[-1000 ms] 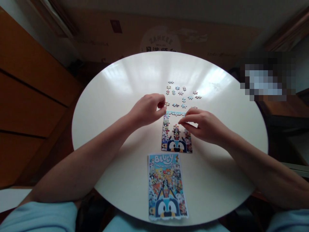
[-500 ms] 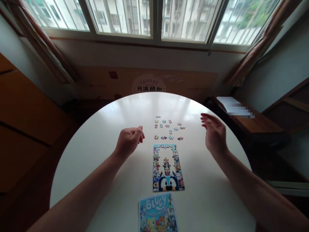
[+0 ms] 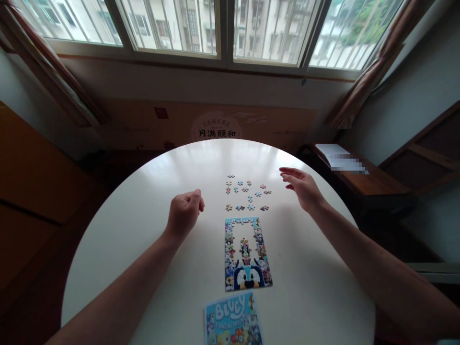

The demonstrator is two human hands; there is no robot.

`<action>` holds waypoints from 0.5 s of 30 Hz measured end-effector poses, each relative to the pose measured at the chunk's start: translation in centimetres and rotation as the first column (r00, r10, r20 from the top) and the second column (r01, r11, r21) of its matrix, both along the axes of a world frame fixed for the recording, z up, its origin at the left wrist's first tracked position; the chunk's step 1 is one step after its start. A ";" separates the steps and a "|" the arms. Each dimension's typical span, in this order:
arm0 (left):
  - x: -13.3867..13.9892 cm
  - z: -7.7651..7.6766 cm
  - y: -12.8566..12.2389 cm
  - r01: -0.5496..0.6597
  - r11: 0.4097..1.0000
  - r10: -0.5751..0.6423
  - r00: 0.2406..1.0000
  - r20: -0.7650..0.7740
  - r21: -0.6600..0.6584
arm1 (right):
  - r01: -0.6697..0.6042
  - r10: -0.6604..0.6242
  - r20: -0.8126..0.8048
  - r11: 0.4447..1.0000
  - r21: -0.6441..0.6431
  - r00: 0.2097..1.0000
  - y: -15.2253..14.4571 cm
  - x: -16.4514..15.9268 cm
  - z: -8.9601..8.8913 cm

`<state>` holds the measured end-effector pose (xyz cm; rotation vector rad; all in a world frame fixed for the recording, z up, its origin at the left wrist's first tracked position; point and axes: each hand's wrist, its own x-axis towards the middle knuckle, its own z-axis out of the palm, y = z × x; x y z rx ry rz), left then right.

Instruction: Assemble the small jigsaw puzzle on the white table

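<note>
Head view: left hand [image 3: 184, 209] curled, right hand [image 3: 301, 187] spread, white tabletop [image 3: 206, 249] separating both from the puzzle [image 3: 248, 275] edges.

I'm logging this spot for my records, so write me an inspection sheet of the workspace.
Surface: white, round-edged table, reflecting window light.
Job's things: partly assembled jigsaw puzzle with a gap in its middle; loose puzzle pieces beyond it; Bluey picture sheet nearer, cut off by the frame.
Clutter: papers, partly pixelated, on a wooden bench at right.
Hands: left hand curled, contents hidden; right hand open, right of the pieces.
Cables: nothing seen.
Surroundings: barred window ahead, curtains at both sides.
</note>
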<state>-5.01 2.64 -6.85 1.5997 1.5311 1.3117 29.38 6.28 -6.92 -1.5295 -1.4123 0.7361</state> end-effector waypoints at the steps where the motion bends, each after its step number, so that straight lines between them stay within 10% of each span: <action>1: 0.0 -0.2 0.1 -0.015 1.000 0.015 1.000 0.001 0.001 | -0.063 0.066 0.072 0.997 -0.045 0.995 0.7 0.1 0.2; 15: 0.2 -0.9 1.1 -0.026 0.999 0.032 0.988 0.149 -0.043 | -0.188 0.326 0.575 0.939 -0.288 0.751 5.8 -1.3 0.8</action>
